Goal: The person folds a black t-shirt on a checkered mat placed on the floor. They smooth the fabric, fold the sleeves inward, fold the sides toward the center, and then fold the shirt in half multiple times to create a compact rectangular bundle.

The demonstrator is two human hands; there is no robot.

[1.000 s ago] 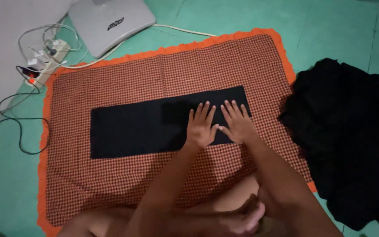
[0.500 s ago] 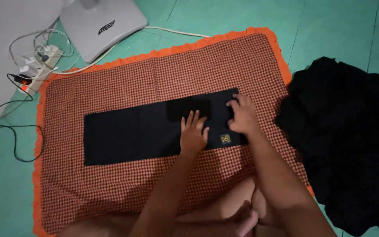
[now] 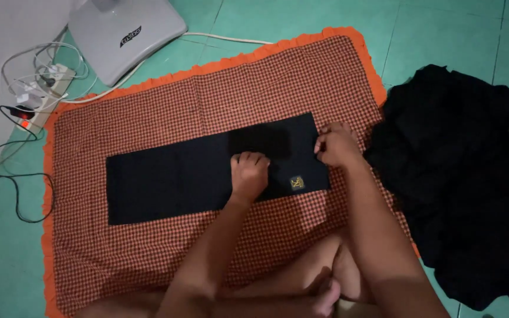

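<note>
You are pinching the right end of the dark folded cloth [image 3: 207, 171] on the checked mat [image 3: 148, 247] with your right hand [image 3: 337, 145] while your curled left hand [image 3: 250, 174] is pressing its middle, so keep the edges lined up.

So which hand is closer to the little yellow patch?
Left. The left hand rests on the dark cloth right beside the patch; the right hand grips the cloth's end, farther up.

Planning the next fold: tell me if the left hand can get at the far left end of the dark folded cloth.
Probably yes. The left hand rests on the dark folded cloth, and nothing lies on the cloth between it and that end.
</note>
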